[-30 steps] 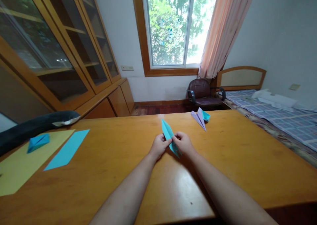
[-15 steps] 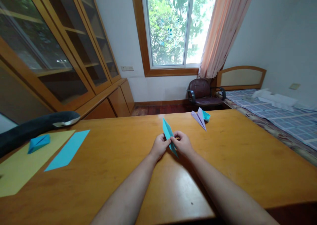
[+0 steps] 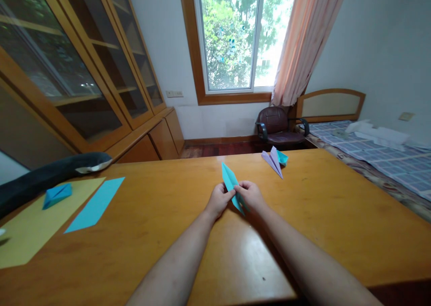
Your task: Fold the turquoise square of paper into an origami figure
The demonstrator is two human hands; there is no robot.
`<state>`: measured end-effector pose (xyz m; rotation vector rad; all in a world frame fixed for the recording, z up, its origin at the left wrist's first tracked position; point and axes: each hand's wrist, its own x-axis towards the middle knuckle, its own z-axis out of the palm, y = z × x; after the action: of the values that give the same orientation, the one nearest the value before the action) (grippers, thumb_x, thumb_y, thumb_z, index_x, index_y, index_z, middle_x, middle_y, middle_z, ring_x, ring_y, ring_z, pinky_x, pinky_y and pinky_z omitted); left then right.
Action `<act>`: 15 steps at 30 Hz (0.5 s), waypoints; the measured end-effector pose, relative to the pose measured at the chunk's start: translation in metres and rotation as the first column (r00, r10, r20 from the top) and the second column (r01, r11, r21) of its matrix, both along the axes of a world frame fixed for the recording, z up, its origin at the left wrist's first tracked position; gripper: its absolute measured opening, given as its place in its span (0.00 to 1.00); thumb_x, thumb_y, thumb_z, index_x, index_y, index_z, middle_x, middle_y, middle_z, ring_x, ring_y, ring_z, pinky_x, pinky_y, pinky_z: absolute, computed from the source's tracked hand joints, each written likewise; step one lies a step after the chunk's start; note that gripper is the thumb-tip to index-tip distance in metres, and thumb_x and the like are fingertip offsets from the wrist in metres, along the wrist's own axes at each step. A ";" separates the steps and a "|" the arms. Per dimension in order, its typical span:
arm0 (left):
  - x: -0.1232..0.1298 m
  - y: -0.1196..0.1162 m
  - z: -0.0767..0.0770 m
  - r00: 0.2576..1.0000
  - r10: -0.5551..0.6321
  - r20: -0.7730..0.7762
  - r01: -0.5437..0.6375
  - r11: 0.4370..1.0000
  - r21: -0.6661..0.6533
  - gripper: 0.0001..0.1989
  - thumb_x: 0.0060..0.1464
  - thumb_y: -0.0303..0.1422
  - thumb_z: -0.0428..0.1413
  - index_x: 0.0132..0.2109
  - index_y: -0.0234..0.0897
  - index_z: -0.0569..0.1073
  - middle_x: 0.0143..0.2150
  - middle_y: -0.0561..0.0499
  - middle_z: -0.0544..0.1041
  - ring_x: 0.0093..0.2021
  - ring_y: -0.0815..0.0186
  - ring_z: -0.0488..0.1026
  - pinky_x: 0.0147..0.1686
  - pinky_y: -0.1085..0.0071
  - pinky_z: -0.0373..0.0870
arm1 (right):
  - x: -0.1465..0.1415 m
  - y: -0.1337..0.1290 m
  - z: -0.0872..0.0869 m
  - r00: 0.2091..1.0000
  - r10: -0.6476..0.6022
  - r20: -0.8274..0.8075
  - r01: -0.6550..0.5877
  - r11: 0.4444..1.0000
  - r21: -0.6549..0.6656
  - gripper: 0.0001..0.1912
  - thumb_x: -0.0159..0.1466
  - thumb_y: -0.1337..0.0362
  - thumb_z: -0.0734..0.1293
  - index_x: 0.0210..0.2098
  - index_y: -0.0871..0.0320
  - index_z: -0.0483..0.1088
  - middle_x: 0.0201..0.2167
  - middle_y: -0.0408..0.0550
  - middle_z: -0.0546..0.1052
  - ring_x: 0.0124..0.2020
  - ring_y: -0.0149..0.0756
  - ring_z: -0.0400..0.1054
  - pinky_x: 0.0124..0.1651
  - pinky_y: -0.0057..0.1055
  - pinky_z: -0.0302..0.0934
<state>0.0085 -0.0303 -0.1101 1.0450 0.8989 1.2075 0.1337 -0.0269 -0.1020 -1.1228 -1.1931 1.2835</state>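
A folded turquoise paper, long and pointed at its far end, is held above the middle of the wooden table. My left hand pinches its left side, the thumb near the centre of the sheet. From the right, my right hand grips the same paper, its thumb close to the left thumb. The fingers beneath the paper are partly hidden. The near end of the paper points down toward the table.
On the left lie a yellow sheet, a blue folded paper, a flat turquoise strip and a dark plush-like object. A purple paper plane and a turquoise folded piece lie at the back right.
The view has shifted slightly, so the scene sits a little further right. Both hands keep hold of the turquoise paper, which looks slightly more opened out.
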 end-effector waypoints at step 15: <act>-0.001 0.002 0.001 1.000 0.022 -0.004 -0.022 1.000 0.001 0.19 0.38 0.38 0.65 0.35 0.29 0.74 0.30 0.48 0.78 0.28 0.67 0.72 0.31 0.73 0.67 | 0.000 -0.002 0.002 0.995 0.038 -0.092 -0.049 0.992 -0.113 0.18 0.43 0.54 0.72 0.22 0.60 0.65 0.17 0.38 0.66 0.19 0.25 0.57 0.23 0.24 0.52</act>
<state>0.0077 -0.0282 -0.1088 1.0413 0.9149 1.2250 0.1333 -0.0293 -0.1004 -1.1151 -1.0941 1.4366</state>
